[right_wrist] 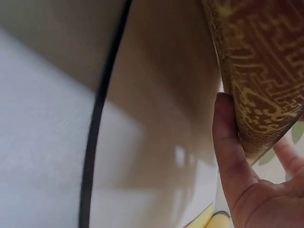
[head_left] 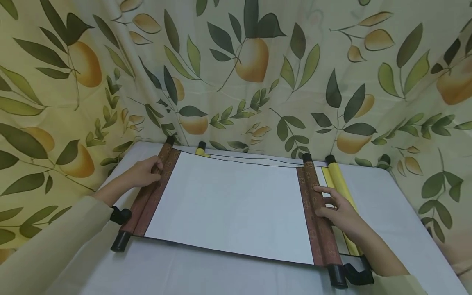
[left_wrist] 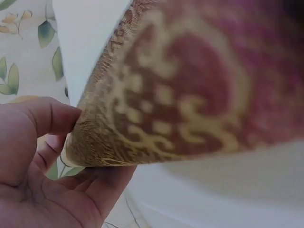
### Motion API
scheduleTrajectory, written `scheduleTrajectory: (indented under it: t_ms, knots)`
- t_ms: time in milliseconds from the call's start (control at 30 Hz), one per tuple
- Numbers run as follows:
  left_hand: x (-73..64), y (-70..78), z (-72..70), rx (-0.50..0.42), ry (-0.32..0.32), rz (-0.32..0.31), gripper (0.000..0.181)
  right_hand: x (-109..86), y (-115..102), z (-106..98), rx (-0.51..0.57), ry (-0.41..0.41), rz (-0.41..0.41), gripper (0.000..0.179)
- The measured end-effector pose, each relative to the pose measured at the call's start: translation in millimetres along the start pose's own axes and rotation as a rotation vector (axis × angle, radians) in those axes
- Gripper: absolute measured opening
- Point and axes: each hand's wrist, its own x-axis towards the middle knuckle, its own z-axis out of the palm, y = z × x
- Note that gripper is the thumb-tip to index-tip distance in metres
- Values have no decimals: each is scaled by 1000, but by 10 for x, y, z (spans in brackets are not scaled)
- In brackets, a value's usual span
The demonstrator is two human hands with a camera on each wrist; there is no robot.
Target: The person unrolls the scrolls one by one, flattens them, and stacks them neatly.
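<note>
A white scroll [head_left: 232, 205] with brown, gold-patterned rollers and black end knobs is spread open between both hands, its white face blank. My left hand [head_left: 141, 174] grips the left roller [head_left: 137, 211], and in the left wrist view the thumb and fingers [left_wrist: 57, 116] pinch its patterned edge. On the other side, my right hand [head_left: 341, 215] holds the right roller [head_left: 320, 205]. The right wrist view has that brocade roller [right_wrist: 266, 71] between thumb and fingers. Behind and partly under the brown scroll lies a yellow-edged scroll [head_left: 343, 184], mostly covered.
A white-covered table [head_left: 372, 192] carries both scrolls. Curtains [head_left: 228, 98] printed with fruit and leaves hang close behind and at the sides. Black straps [head_left: 119, 215] sit on the wrists.
</note>
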Motion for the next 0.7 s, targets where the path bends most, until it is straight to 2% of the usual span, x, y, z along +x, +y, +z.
scheduleTrajectory:
  t_ms: [200,400,533,700]
  knots:
    - [109,42,-5,33,1,-31,23,123,45,-29,9,-7,15,69]
    - [156,-23,62,39,-9,-73,25,218,98,-19,-19,-22,48,72]
    - [175,-46,111,54,-20,-84,25,244,84,3,-76,-13,20,71]
    - [194,-6,150,77,-33,-81,26,264,27,18,-193,-1,-21,67]
